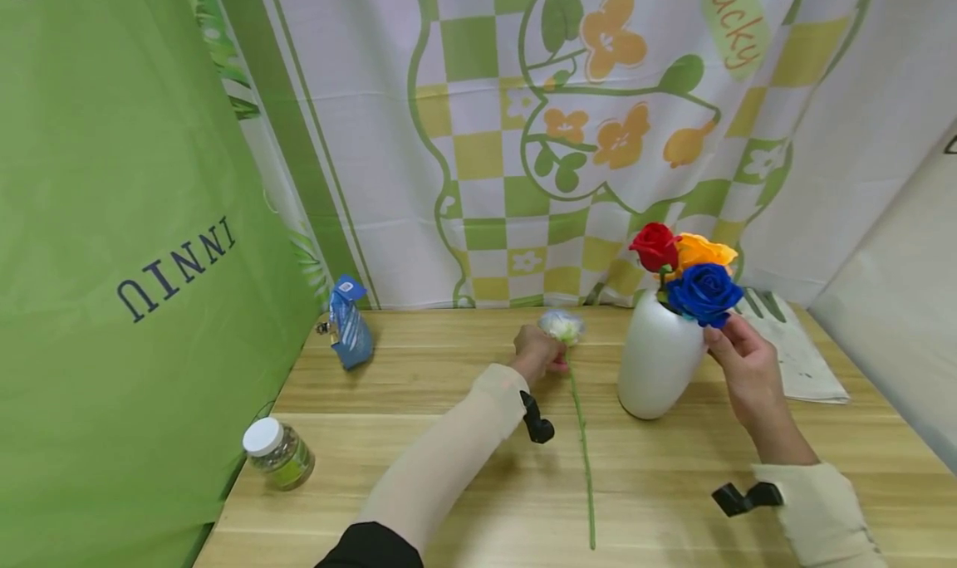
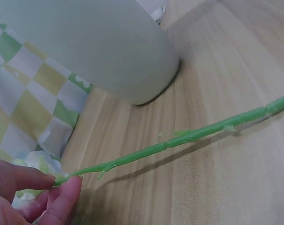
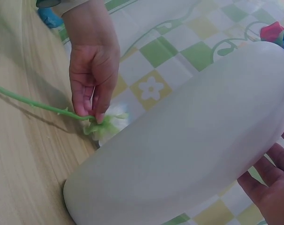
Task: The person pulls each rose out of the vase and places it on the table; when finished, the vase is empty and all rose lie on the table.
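My left hand [image 1: 537, 353] pinches the thin green stem of a white flower [image 1: 561, 325] just below its bloom. In the left wrist view the stem [image 2: 151, 151] runs slightly above the wood, casting a shadow. To the right a white vase [image 1: 652, 364] stands upright, holding a red rose [image 1: 655, 247], a yellow-orange rose [image 1: 709, 251] and a blue rose [image 1: 704, 293]. Beside the vase's right side, just under the blue rose, is my right hand [image 1: 750, 373]. Its fingers are loosely bent, gripping nothing visible; whether they touch the vase or the rose, I cannot tell.
A jar with a white lid [image 1: 280, 454] and a blue packet [image 1: 350, 325] stand on the left of the wooden table [image 1: 463, 418]. A folded pale cloth [image 1: 800, 356] lies behind the right hand. A patterned curtain [image 1: 493, 178] closes off the back.
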Motion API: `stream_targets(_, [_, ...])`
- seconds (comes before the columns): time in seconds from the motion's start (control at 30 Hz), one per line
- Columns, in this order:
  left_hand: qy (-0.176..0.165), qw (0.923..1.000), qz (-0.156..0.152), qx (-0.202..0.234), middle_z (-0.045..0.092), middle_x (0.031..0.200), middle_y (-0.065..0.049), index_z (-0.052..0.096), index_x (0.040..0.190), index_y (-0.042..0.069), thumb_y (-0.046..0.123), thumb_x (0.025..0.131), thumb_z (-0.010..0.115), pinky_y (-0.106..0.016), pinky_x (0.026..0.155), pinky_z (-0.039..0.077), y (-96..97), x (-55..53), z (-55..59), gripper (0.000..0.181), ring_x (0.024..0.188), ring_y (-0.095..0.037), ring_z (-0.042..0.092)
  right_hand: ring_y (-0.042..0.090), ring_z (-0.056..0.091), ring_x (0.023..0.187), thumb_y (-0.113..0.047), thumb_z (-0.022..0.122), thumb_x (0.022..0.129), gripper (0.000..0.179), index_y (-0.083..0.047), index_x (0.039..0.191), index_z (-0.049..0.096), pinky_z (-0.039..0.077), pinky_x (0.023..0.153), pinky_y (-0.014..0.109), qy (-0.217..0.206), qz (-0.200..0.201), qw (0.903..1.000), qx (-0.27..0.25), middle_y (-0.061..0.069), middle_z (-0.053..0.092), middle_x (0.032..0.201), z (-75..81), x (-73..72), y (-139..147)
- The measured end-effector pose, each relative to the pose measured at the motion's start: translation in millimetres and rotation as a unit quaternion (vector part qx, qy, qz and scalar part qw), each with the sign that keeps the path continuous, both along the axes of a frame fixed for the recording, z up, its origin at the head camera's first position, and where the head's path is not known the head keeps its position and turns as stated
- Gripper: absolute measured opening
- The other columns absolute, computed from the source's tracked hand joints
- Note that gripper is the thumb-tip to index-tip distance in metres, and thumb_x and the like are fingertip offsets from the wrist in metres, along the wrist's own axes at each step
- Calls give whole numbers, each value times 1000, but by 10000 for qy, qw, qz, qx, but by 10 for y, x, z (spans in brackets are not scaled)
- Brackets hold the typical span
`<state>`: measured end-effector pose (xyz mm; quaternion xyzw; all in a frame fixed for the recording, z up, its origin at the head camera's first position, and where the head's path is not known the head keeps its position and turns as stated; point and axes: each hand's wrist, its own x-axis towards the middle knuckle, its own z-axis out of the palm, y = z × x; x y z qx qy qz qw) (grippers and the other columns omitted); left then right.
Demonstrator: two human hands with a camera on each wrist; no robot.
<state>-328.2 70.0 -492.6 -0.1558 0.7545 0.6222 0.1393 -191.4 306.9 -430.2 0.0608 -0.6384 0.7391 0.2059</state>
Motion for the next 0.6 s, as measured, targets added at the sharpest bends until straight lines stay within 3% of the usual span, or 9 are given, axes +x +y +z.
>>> stream_targets(0.23, [-7,9998,-184,-126,63,58,-13,61,88,-4,-11,79,74,-38,59,63,-4,26,-23,17,42,-21,63,-2,62,92,-10,57,101,23,-24,115,69,53,83,6,-57,-70,9999,57,-16,71,103,-7,-4,-8])
stream_targets(0.6, [24,9990,-280,359,67,62,-16,58,86,-4,-13,79,70,-45,66,64,-21,69,-1,16,43,-19,59,-1,61,92,-13,59,100,20,-25,114,69,52,83,5,-148,-128,9998,103,-16,69,102,4,-3,-3])
